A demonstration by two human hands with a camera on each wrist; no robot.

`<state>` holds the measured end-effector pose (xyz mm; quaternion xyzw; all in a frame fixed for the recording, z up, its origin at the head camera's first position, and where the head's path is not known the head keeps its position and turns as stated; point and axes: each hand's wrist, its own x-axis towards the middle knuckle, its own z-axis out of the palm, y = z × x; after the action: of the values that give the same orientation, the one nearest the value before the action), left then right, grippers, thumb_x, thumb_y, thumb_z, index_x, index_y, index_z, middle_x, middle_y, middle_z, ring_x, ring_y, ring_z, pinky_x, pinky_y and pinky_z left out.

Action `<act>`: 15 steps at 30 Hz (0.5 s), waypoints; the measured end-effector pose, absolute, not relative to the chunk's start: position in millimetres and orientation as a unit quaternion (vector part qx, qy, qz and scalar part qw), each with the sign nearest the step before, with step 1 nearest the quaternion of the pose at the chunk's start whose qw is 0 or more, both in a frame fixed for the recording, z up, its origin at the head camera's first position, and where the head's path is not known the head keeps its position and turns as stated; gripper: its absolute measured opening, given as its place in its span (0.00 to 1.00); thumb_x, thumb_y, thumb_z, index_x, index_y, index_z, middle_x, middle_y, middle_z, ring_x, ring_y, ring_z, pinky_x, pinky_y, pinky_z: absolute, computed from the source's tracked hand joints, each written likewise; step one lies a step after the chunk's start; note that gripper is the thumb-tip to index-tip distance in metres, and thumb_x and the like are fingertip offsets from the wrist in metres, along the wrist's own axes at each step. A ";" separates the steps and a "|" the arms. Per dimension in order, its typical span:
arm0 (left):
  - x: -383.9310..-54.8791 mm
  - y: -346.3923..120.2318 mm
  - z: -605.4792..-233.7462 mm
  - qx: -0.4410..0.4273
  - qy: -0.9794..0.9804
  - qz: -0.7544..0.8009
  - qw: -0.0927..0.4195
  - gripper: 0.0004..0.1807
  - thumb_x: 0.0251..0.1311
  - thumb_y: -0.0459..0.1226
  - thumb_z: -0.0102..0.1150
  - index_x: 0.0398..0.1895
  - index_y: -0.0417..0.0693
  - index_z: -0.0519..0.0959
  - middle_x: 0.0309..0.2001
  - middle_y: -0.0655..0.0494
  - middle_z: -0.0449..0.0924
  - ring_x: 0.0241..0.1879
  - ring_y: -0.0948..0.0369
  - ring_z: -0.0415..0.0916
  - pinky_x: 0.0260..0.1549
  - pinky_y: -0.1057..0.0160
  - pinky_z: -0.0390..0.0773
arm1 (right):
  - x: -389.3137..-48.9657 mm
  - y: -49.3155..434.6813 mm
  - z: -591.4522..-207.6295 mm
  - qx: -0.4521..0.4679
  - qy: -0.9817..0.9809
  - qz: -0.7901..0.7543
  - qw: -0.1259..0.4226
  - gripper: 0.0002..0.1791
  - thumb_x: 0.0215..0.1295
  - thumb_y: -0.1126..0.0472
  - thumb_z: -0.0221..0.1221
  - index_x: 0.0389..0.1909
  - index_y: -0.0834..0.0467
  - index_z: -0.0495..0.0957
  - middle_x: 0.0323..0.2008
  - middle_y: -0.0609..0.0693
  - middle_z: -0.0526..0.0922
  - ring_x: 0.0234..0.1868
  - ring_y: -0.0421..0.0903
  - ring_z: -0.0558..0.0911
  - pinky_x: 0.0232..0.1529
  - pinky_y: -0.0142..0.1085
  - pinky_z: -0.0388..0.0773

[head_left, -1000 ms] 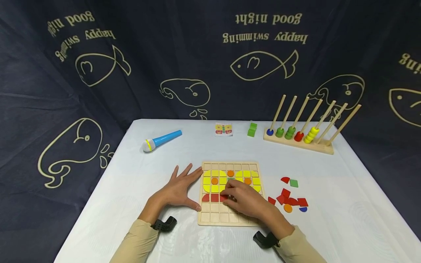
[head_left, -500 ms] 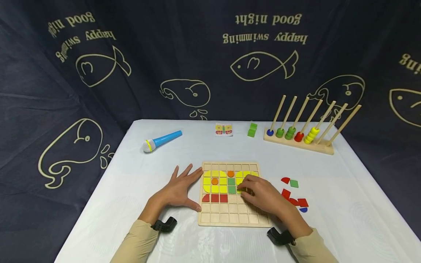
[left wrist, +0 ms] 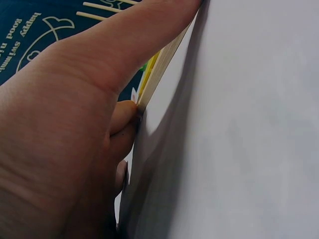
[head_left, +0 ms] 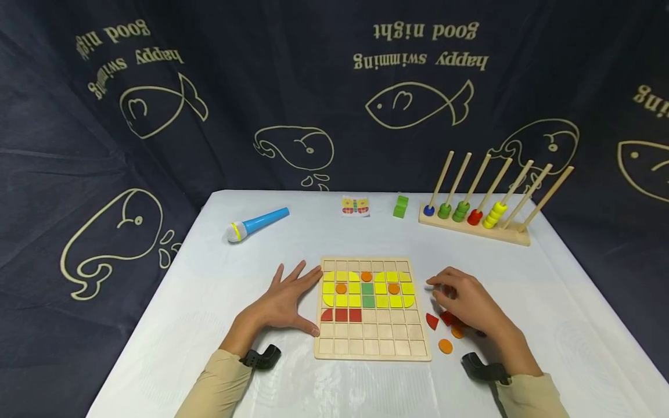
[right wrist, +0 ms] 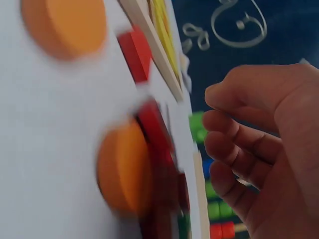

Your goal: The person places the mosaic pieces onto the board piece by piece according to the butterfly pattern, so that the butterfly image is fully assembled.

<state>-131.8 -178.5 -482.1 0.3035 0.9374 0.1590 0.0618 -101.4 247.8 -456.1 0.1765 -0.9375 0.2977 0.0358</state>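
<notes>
In the head view a wooden grid board (head_left: 370, 332) lies on the white table, with yellow, orange, green and red flat pieces set in its squares. My left hand (head_left: 284, 297) is spread at the board's left side, thumb and a fingertip at its edge; the left wrist view shows the thumb (left wrist: 149, 30) along that edge. To the right of the board my right hand (head_left: 470, 302) hovers over loose pieces, fingers loosely bent and nothing seen between them. Near it lie a red quarter-circle piece (head_left: 432, 321) and an orange disc (head_left: 445, 346); the hand partly hides others.
Farther back are a blue toy microphone (head_left: 261, 221), a butterfly pattern card (head_left: 355, 206) and green blocks (head_left: 400, 206). A bead stacker (head_left: 473, 226) with upright wooden pegs stands at the back right. A dark printed cloth (head_left: 292, 87) hangs behind the table.
My right hand has moved right, off the board and over the loose pieces, uncovering the red row and the right-hand yellow pieces. The left hand has stayed at the board's edge.
</notes>
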 end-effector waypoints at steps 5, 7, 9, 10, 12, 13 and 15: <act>-132.0 -178.8 -481.4 0.305 0.937 0.158 0.063 0.74 0.20 0.81 0.58 0.77 0.57 0.51 0.75 0.65 0.46 0.74 0.54 0.35 0.65 0.39 0.29 | -101.4 271.6 -454.9 0.118 -0.951 0.285 0.011 0.15 0.58 0.64 0.63 0.48 0.55 0.84 0.42 0.48 0.77 0.37 0.46 0.73 0.38 0.40 0.77; -132.0 -179.0 -480.8 0.307 0.936 0.159 0.061 0.74 0.20 0.81 0.58 0.76 0.57 0.51 0.75 0.64 0.47 0.74 0.53 0.36 0.65 0.38 0.30 | -101.2 279.2 -454.6 0.094 -0.955 0.281 -0.007 0.17 0.57 0.64 0.63 0.50 0.55 0.83 0.44 0.50 0.76 0.38 0.48 0.73 0.40 0.43 0.78; -132.0 -179.1 -480.6 0.308 0.936 0.160 0.059 0.74 0.21 0.81 0.58 0.76 0.57 0.51 0.75 0.63 0.47 0.74 0.53 0.36 0.65 0.38 0.30 | -101.3 287.3 -455.6 0.077 -0.957 0.278 -0.025 0.20 0.56 0.65 0.64 0.52 0.57 0.82 0.46 0.52 0.75 0.38 0.49 0.72 0.39 0.43 0.78; -132.1 -179.2 -480.7 0.308 0.936 0.160 0.059 0.74 0.21 0.81 0.58 0.76 0.57 0.51 0.75 0.63 0.47 0.74 0.53 0.36 0.65 0.38 0.30 | -101.1 290.9 -456.0 0.072 -0.957 0.279 -0.033 0.21 0.55 0.65 0.64 0.52 0.58 0.81 0.46 0.53 0.74 0.38 0.49 0.72 0.39 0.42 0.78; -132.3 -179.2 -481.2 0.306 0.937 0.158 0.060 0.74 0.20 0.81 0.57 0.77 0.57 0.51 0.75 0.64 0.47 0.74 0.53 0.36 0.65 0.38 0.30 | -100.9 298.1 -456.9 0.068 -0.957 0.280 -0.042 0.22 0.55 0.65 0.64 0.53 0.59 0.80 0.46 0.54 0.74 0.38 0.49 0.73 0.36 0.39 0.79; -132.4 -179.2 -481.6 0.305 0.937 0.157 0.061 0.74 0.20 0.81 0.57 0.77 0.57 0.51 0.75 0.64 0.46 0.74 0.53 0.36 0.65 0.38 0.30 | -100.8 301.5 -457.6 0.068 -0.957 0.279 -0.043 0.21 0.55 0.65 0.64 0.53 0.59 0.80 0.46 0.54 0.74 0.37 0.49 0.72 0.35 0.37 0.78; -132.7 -179.3 -482.3 0.304 0.938 0.155 0.062 0.74 0.20 0.82 0.57 0.77 0.58 0.50 0.75 0.65 0.46 0.74 0.54 0.35 0.65 0.39 0.29 | -100.9 307.0 -458.9 0.073 -0.956 0.279 -0.044 0.21 0.56 0.65 0.64 0.53 0.60 0.80 0.44 0.54 0.74 0.36 0.48 0.72 0.33 0.34 0.77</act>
<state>-132.7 -179.3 -482.3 0.3037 0.9381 0.1545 0.0624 -100.9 307.0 -458.9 0.0728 -0.9564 0.2794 -0.0444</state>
